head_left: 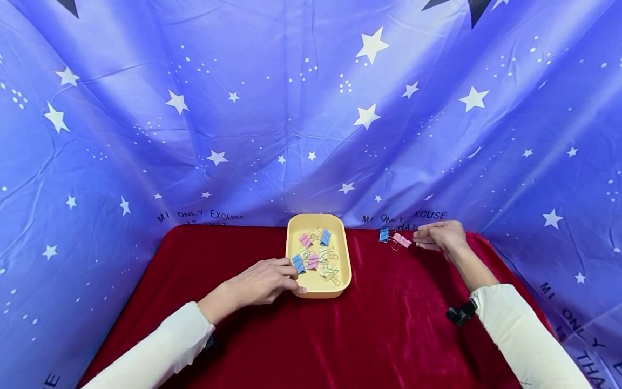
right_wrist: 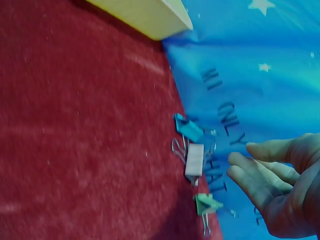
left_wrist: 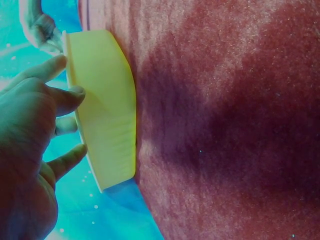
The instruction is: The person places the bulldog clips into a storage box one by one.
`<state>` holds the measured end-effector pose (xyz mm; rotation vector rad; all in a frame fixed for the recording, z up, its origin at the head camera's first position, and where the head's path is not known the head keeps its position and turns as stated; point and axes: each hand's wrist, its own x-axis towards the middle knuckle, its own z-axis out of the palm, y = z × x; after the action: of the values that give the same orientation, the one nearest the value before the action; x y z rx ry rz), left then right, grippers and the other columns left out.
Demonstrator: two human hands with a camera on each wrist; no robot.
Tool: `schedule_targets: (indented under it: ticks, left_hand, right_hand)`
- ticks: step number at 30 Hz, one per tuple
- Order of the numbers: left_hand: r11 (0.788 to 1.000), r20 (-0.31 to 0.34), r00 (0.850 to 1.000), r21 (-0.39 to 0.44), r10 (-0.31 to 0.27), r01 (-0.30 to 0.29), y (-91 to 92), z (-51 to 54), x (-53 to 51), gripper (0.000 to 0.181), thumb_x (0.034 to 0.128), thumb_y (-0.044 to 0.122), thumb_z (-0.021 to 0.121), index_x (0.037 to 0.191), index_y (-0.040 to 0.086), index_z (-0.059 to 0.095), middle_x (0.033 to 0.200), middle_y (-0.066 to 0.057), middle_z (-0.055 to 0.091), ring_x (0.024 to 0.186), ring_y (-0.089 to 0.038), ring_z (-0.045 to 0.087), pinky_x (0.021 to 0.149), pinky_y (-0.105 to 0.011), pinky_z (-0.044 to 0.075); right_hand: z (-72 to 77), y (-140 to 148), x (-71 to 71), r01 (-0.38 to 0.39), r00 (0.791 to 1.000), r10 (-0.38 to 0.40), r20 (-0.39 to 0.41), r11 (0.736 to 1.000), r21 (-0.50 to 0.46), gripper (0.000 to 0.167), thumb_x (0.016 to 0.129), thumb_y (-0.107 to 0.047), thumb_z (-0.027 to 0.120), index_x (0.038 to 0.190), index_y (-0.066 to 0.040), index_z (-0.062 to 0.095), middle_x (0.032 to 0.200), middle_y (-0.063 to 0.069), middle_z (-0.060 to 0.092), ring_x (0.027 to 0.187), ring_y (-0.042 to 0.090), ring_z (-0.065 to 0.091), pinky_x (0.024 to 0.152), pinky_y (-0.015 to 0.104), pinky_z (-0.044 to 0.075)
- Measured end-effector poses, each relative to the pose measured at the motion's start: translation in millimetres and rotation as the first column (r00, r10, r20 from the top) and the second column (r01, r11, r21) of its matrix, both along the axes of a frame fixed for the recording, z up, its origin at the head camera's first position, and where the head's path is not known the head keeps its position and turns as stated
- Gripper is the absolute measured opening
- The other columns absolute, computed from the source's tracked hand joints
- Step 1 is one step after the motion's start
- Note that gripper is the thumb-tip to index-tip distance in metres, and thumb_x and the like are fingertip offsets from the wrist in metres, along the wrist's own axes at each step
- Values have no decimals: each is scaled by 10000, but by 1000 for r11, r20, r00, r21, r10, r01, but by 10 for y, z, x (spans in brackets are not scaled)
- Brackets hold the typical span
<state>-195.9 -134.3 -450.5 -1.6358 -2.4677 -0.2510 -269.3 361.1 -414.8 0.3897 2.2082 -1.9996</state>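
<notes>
A yellow tray (head_left: pixel 344 259) holds several blue, pink and pale green binder clips. My left hand (head_left: pixel 259 282) holds its left rim near the front corner; in the left wrist view the left hand's (left_wrist: pixel 32 130) fingertips lie at the rim of the tray (left_wrist: pixel 102 100). Beyond the tray's right side, my right hand (head_left: pixel 441 237) is beside a pink clip (head_left: pixel 401 240), with a blue clip (head_left: pixel 384 234) farther left. The right wrist view shows the right hand's (right_wrist: pixel 285 185) fingers slightly bent and empty, near the pink clip (right_wrist: pixel 194 160), blue clip (right_wrist: pixel 189 128) and green clip (right_wrist: pixel 207 204).
Dark red velvet cloth (head_left: pixel 389 324) covers the table. A blue curtain (head_left: pixel 252 135) with white stars and printed letters hangs behind and at both sides. The loose clips lie near the table's back edge, close to the curtain.
</notes>
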Motion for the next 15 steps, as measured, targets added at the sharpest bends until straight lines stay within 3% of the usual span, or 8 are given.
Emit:
schedule_targets:
  ticks: [11,15]
  left_hand:
    - [1000,-13,1000,-10,7,-7,5,10,5,378,977,31,796,1212,319,870,1038,117,706,1087,-124,637,910,-285,584]
    - [1000,-7,1000,-18,14,-14,8,24,6,395,968,29,805,1222,324,867,1042,126,697,1089,-118,634,897,-275,581]
  right_hand:
    - [-46,273,-57,120,992,-120,44,993,-18,492,995,179,638,683,-183,757,652,-13,794,614,108,807,690,291,684]
    - [-69,342,-112,173,984,-176,31,982,74,447,967,156,704,672,-174,764,613,-1,776,577,111,795,700,325,689]
